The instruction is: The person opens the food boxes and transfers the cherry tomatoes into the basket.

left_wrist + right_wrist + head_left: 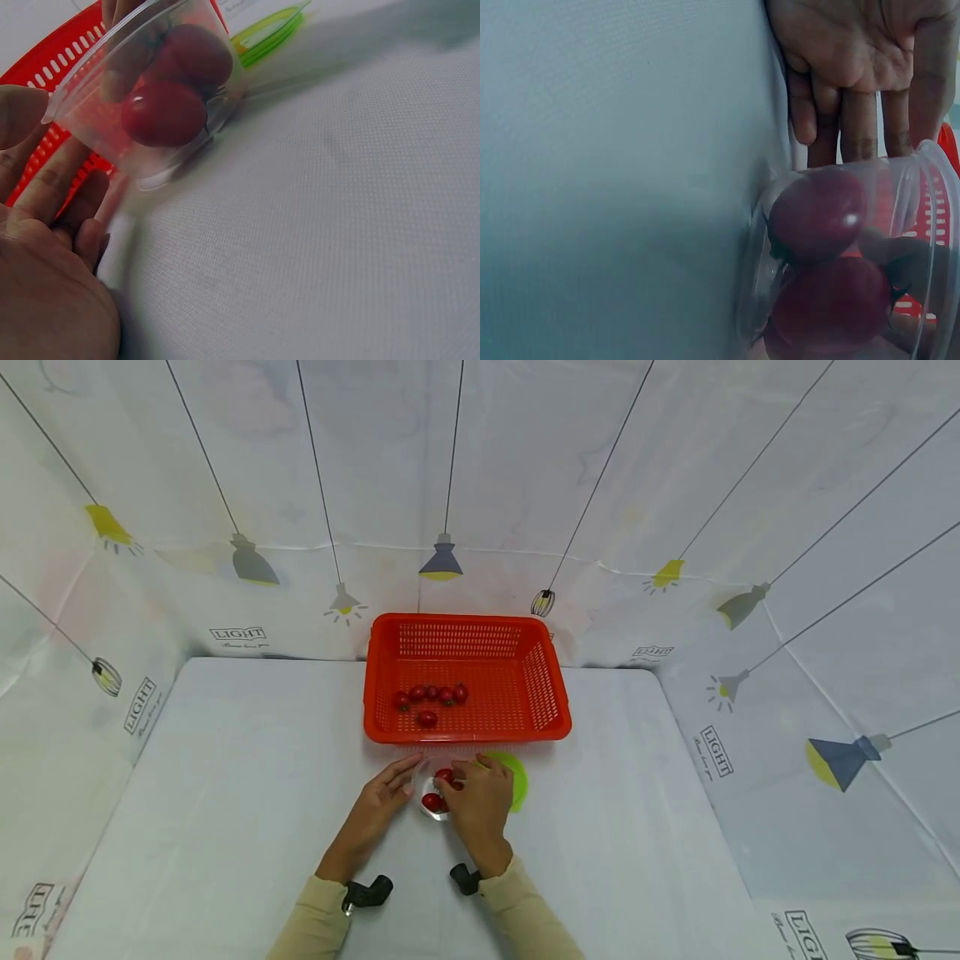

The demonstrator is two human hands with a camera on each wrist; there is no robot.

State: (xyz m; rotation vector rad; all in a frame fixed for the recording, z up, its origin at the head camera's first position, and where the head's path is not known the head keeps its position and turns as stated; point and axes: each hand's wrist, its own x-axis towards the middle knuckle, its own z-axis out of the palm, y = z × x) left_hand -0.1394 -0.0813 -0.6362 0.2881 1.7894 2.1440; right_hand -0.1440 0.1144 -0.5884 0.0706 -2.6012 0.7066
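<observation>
A clear plastic container [422, 774] with several red cherry tomatoes [432, 802] inside stands in front of the basket. My left hand [378, 802] is at its left side; the thumb [21, 112] touches the rim and the long fingers [859, 124] lie nearly straight against the wall. From the right, my right hand [483, 797] reaches into the container with curled fingers. A cherry tomato [457, 786] shows between its thumb and fingers, partly covered by them. Through the wall, dark fingertips [911, 262] appear beside tomatoes with green stems.
A red plastic basket [525, 727] sits just behind the container, with several cherry tomatoes [427, 719] in its left part. A green lid [519, 781] lies to the right of the container, partly under my right hand. White table surface [225, 777] surrounds them; printed sheets stand behind.
</observation>
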